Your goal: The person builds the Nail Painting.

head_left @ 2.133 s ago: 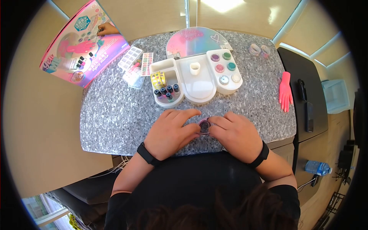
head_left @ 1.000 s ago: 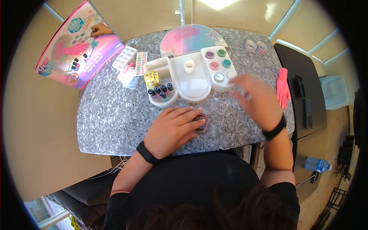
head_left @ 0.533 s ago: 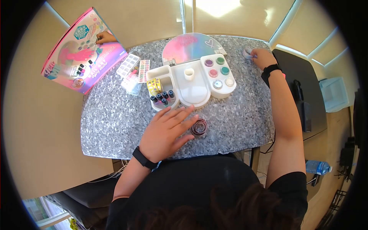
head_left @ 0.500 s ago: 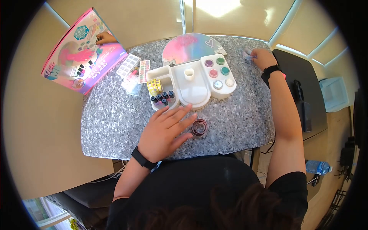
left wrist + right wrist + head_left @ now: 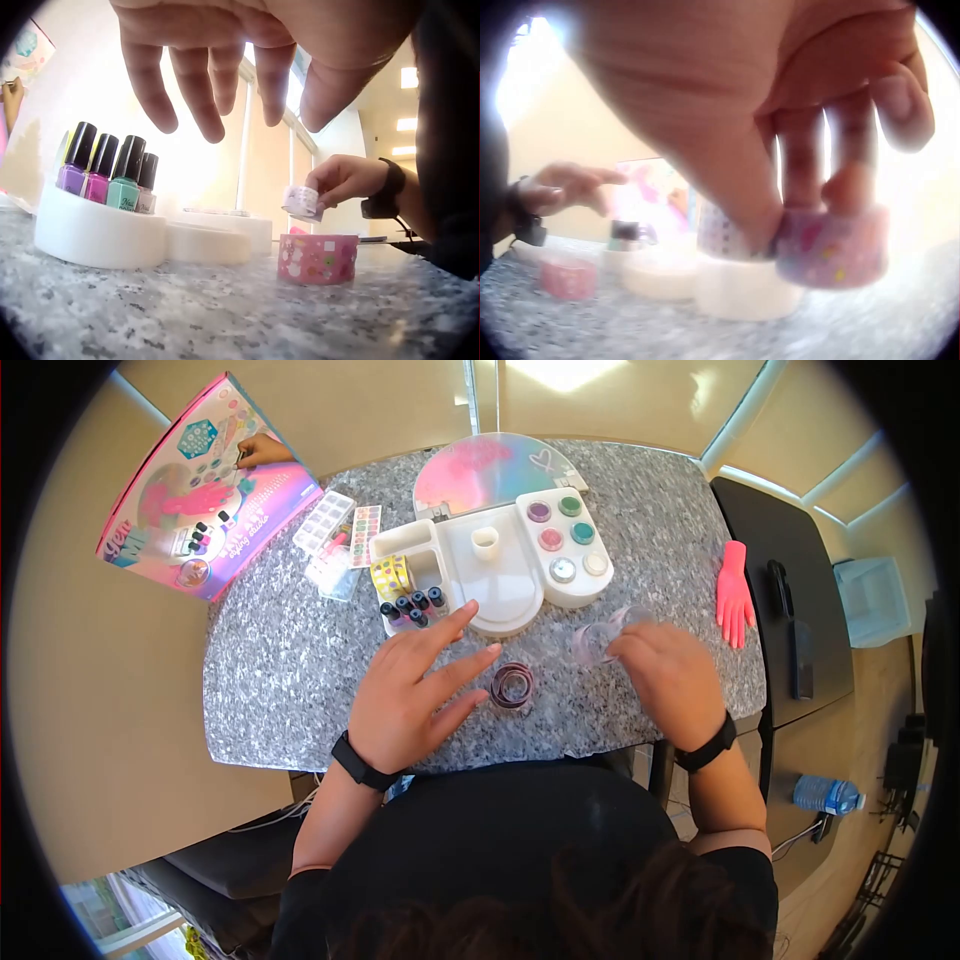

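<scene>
My right hand (image 5: 675,678) pinches two small patterned tape rolls (image 5: 593,644) side by side, held over the table to the right of the white tray. In the right wrist view, one roll (image 5: 832,251) is pink-purple with colourful shapes; the other (image 5: 721,231) is pale with dark marks. A larger pink patterned tape roll (image 5: 318,260) lies flat near the front, with smaller rings nested inside in the head view. Left of it, my left hand (image 5: 402,695) hovers palm down with spread fingers, holding nothing.
Behind the hands stands the white tray (image 5: 492,588) with nail polish bottles (image 5: 418,606), a yellow dotted tape roll (image 5: 390,576) and several colour pots (image 5: 551,540). A pink model hand (image 5: 735,598) lies at right. The printed box (image 5: 205,500) and sticker sheet (image 5: 366,538) are at left.
My right hand left the pink roll, reached to the back right, took the two small rolls and brought them toward the front. My left hand came off the pink roll and lifted beside it.
</scene>
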The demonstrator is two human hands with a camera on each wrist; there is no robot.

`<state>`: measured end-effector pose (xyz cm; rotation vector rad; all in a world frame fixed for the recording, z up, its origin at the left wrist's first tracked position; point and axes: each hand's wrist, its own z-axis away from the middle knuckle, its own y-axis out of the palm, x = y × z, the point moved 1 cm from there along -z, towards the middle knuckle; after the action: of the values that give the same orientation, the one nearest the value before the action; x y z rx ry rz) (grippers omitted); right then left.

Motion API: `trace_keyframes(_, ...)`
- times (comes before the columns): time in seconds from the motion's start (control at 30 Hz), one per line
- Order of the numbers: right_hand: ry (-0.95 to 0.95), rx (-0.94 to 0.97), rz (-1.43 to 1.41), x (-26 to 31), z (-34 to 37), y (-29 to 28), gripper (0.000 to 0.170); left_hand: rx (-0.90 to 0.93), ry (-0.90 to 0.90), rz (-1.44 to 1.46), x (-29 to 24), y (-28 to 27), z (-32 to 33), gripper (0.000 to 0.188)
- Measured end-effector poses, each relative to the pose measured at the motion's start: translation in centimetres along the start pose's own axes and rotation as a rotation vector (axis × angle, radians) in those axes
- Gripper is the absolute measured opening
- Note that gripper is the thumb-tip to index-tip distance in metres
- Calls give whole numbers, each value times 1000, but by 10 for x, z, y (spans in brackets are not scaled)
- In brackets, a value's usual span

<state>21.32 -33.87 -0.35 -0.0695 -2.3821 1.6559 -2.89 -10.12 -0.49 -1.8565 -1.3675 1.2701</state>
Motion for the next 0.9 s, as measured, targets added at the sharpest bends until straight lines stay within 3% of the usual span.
trace_keyframes(0.13,-57,75,28,4,6,20,16,17,22,38,-5,11,-2,61)
trace_keyframes(0.5,-348,-95,-143,52,-15,11,19,25,78,55,-15,24,-1,59)
trace_keyframes(0.7,-278,-93,-263,64,-18,20,30,-12,35,30,-5,16,12,44)
trace_keyframes(0.9,-204,-133,-204,64,-15,32,26,-9,16,3,-3,14,19,41)
